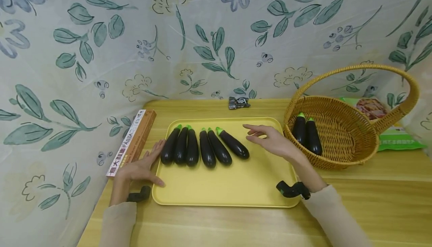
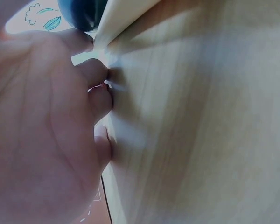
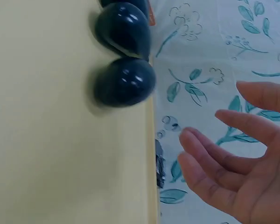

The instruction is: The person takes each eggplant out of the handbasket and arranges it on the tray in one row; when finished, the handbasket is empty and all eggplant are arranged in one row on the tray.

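Observation:
Several dark, glossy eggplants (image 1: 192, 151) with green stem ends lie side by side on a yellow tray (image 1: 222, 190). The rightmost eggplant (image 1: 235, 145) slants, its stem end toward the back left. My left hand (image 1: 143, 169) is at the tray's left rim, fingers extended and thumb at the rim; its fingertips (image 2: 101, 103) come down at the wooden surface in the left wrist view. Over the tray's right part is my right hand (image 1: 274, 141), fingers loosely bent with nothing in them, to the right of the slanted eggplant. Two more eggplants (image 1: 314, 138) lie in a wicker basket (image 1: 341, 142).
The basket's tall handle (image 1: 362, 67) arches above it at the right. Behind it lies a green package (image 1: 399, 138). A long pasta box (image 1: 133, 142) lies beside my left hand. A small black packet (image 1: 239, 103) sits behind the tray, near the floral cloth (image 1: 209, 10).

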The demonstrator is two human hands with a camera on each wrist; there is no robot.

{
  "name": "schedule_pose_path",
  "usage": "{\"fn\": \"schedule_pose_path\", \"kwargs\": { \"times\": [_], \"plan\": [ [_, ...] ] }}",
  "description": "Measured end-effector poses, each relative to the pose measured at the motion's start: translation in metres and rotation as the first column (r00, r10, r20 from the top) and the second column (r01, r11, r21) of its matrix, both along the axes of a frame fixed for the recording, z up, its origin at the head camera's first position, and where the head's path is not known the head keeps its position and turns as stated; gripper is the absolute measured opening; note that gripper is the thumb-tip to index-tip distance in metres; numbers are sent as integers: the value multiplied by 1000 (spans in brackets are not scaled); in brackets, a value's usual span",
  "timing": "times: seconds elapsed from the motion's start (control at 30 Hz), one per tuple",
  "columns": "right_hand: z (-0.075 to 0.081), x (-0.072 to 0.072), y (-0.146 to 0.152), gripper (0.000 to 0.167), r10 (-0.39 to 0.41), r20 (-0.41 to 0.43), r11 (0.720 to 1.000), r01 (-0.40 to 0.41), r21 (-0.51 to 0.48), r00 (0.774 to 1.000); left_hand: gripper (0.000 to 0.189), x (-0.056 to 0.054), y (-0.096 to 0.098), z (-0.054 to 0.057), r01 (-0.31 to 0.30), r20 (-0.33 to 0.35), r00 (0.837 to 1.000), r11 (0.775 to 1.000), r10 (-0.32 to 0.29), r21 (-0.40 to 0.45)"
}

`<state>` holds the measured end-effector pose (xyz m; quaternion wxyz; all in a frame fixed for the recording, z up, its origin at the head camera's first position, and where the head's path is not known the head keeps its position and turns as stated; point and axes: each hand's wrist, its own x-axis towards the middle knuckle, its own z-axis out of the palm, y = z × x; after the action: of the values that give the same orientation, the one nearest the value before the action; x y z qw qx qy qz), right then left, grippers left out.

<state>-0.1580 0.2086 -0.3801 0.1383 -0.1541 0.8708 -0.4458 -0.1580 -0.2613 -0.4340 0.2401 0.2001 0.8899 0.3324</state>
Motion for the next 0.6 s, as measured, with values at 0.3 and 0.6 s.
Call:
{"fn": "schedule_pose_path", "kwargs": {
  "times": [0.3,0.6],
  "plan": [
    [34,19,62,48,3,-16,997,-2,72,1000,148,2,-1,0,3,-5,1000,1000,-3,-6],
    [32,28,125,51,-122,-19,988,123,93,992,147,1,-1,-1,12,-12,1000,1000,-12,2]
  ]
}}
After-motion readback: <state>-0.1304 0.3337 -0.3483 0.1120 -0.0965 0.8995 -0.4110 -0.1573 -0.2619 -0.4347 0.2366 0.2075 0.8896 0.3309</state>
